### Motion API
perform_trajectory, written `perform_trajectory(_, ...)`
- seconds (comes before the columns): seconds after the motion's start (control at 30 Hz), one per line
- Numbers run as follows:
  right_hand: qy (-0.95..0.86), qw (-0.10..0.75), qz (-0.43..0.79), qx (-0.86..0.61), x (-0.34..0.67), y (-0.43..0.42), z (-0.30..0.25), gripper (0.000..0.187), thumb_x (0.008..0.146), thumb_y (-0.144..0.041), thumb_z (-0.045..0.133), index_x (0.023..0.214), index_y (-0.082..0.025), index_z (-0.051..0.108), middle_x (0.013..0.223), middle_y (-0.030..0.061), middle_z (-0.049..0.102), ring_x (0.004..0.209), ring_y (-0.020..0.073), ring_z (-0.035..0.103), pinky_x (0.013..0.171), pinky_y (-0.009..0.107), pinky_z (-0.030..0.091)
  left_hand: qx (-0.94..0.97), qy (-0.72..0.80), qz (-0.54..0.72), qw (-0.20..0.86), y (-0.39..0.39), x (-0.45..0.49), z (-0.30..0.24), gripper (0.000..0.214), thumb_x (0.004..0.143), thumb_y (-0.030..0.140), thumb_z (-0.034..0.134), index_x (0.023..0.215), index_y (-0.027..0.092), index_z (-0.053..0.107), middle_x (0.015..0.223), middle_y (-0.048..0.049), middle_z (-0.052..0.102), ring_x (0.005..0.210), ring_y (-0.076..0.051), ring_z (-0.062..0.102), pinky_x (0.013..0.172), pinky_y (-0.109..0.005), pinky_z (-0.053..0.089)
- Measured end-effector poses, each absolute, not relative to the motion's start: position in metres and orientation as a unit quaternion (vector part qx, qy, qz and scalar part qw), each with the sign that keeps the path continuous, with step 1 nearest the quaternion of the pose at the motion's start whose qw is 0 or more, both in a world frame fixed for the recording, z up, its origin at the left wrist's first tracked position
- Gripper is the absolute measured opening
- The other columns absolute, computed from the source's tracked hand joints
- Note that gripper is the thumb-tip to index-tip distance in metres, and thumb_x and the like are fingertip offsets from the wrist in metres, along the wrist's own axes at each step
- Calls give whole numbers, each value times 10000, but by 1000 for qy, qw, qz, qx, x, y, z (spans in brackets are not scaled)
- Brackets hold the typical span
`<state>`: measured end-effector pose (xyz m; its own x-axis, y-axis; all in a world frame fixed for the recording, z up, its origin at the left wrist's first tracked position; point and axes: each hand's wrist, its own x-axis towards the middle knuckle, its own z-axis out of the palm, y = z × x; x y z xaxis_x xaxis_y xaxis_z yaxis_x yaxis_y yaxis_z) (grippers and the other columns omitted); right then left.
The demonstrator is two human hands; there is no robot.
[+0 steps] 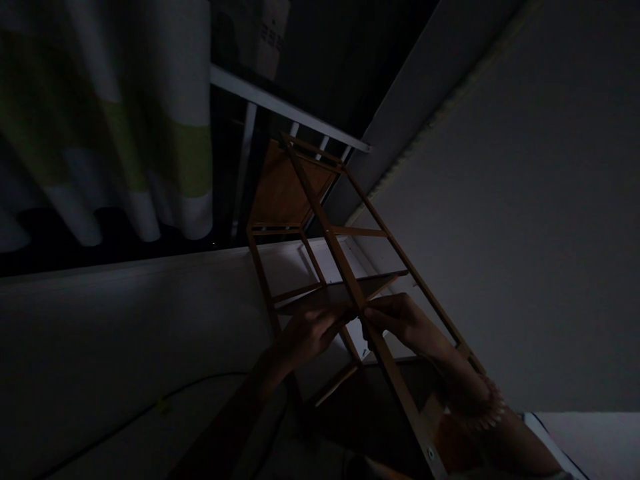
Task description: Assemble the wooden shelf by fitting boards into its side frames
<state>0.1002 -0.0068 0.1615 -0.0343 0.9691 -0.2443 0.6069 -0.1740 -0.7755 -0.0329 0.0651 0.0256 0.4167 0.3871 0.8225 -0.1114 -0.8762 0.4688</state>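
Note:
In dim light a brown wooden shelf rack [345, 263] stands tilted across the view, with slim posts and crossbars. My right hand [407, 323] is closed round its nearest post, the thumb on the front face and the other fingers curled behind. A beaded bracelet [493, 407] circles my right wrist. My left hand [313, 333] reaches the same post from the other side. Its fingers are drawn together at the post's edge, and whatever they pinch is too dark to make out. A dark shelf board [340, 293] lies just beyond both hands.
A white and green curtain [193, 160] hangs at the upper left beside a dark window with a white railing [295, 113]. A pale wall [525, 220] fills the right. At the lower left a black cable [200, 381] runs along the white wall.

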Motion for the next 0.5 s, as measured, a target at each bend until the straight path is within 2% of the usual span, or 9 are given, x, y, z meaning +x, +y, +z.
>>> perform_trajectory(0.13,-594,231,400,-659,102,-6,158,369,780,-426,503,639,-90,563,567,27,546,510,86,492,483,213,377,809,83,525,253,65,-32,26,182,806,142,476,977,134,539,780,-57,623,781,-135,611,647,-195,485)
perform_trajectory(0.33,-600,216,392,-663,101,-5,160,379,773,-440,499,638,-89,553,560,14,505,509,82,455,483,213,363,805,92,522,268,64,-33,28,150,804,152,471,915,133,570,744,-57,629,726,-139,614,613,-201,477)
perform_trajectory(0.5,-591,213,419,-655,102,-4,161,350,774,-432,503,672,-99,533,555,-22,434,504,66,401,486,205,334,779,82,455,424,69,-41,37,238,775,198,483,977,156,602,943,-75,634,881,-190,590,767,-278,466)
